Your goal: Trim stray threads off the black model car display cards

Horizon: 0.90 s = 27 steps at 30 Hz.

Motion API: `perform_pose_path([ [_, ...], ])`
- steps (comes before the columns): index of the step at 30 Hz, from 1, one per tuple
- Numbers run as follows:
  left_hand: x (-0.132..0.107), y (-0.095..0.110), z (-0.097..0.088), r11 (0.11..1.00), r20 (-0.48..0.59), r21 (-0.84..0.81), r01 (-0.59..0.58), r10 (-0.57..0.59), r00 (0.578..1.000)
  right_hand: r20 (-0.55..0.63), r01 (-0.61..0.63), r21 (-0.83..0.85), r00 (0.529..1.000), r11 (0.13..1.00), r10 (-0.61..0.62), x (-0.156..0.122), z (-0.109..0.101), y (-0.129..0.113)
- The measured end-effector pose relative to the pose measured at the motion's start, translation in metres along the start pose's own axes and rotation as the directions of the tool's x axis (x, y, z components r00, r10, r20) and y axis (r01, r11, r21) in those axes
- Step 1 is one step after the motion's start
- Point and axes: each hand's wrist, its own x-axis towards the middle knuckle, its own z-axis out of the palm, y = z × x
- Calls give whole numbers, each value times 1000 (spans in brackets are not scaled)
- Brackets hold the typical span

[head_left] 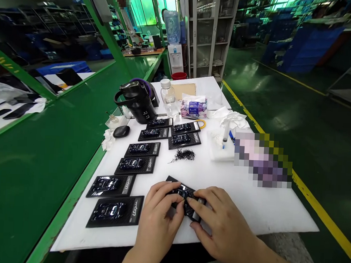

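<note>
A black plaque with a glossy dark model car [181, 192] on it lies at the table's near edge, turned askew between my hands. My left hand [161, 212] rests its fingers over the car, its thumb and forefinger pinched together at the car's side. Whatever is in that pinch is too small to make out. My right hand [222, 219] grips the plaque's right end, with fingertips on top and thumb at the near edge. Beyond my hands lies a loose pile of thin black strips [185, 154]. Several matching plaques, such as the nearest one [115, 211], line the left side.
Behind the plaques stand a black jug [137, 102], a clear bottle [169, 97] and a tissue pack [193, 107]. To the right, a syringe [226, 131] stands over a white foam tray [219, 151]. A black oval case [121, 131] lies left. A person works far back.
</note>
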Motion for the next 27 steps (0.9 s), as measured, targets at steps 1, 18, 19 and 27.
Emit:
perform_pose_path([
  [1, 0, 0, 0, 1000, 4, -6, 8, -8, 1000, -2, 4, -3, 1000, 1000, -4, 0, 0, 0],
  [18, 17, 2, -3, 801, 212, -183, 570, -534, 819, -8, 143, -262, 989, 954, -150, -1, 9, -1],
  [19, 18, 3, -3, 790, 224, -183, 586, -547, 807, 1, 147, -278, 988, 949, -153, -1, 9, -1],
  [27, 21, 4, -1, 756, 248, -173, 631, -586, 771, 22, 175, -315, 984, 933, -177, 0, 9, 2],
])
